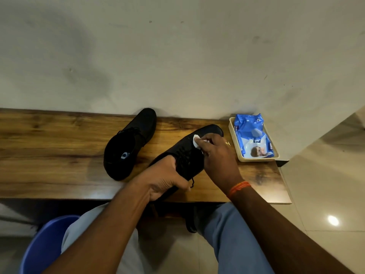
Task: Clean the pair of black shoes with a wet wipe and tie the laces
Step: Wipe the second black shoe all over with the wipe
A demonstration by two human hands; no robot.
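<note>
Wooden desk (59, 155) against the wall. Second black shoe (129, 143) lies on it, left of the held shoe (197, 147), which is tilted, toe away. Left hand (164, 178) grips its heel end, fingers curled round. Right hand (217, 155) presses the white wet wipe (196, 141) on the upper, fingers bunched over it. Blue wipes pack (251, 135) sits in a tray (256, 159), far right.
</note>
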